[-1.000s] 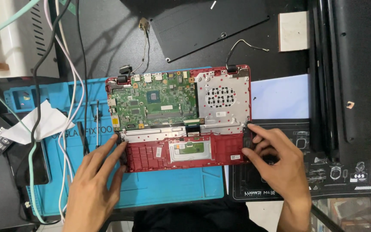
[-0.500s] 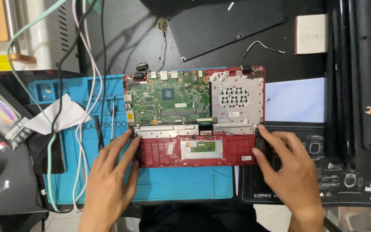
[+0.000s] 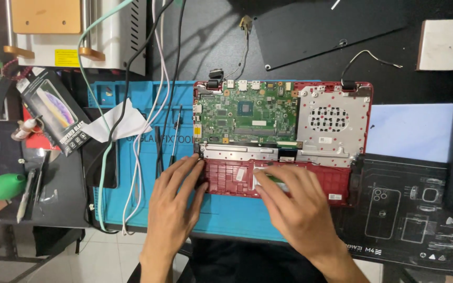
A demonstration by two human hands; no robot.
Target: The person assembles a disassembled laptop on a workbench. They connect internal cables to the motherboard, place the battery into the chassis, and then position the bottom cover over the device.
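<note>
At the far left edge, about 9 o'clock from frame centre, a green rubber blower (image 3: 5, 186) lies on a dark tray. Above it, at 10 o'clock, a boxed screen protector (image 3: 53, 118) rests tilted beside a white machine (image 3: 100, 36) with an orange plate on top. A blue work mat (image 3: 132, 209) covers the bench centre; white, teal and black cables (image 3: 132, 173) run down across its left half, and a crumpled white tissue (image 3: 119, 126) lies on it.

The left hand (image 3: 171, 209) rests palm down on the mat, fingers loosely spread and extended; the fingertips touch the lower left corner of the opened red laptop base (image 3: 336, 186). It grips nothing.

The laptop base lies flat on the mat, just right of centre, with the green mainboard (image 3: 247, 112) exposed in its upper left and a perforated silver shield (image 3: 329, 118) at its upper right.

The right hand (image 3: 294, 207) lies over the lower middle of the base, fingers (image 3: 271, 181) partly curled and pressing at the touchpad area; whether they pinch anything cannot be told.

At 3 o'clock, a black printed mat (image 3: 410, 209) sits just beside the base; at 1 o'clock, a black panel (image 3: 315, 31) lies well apart
</note>
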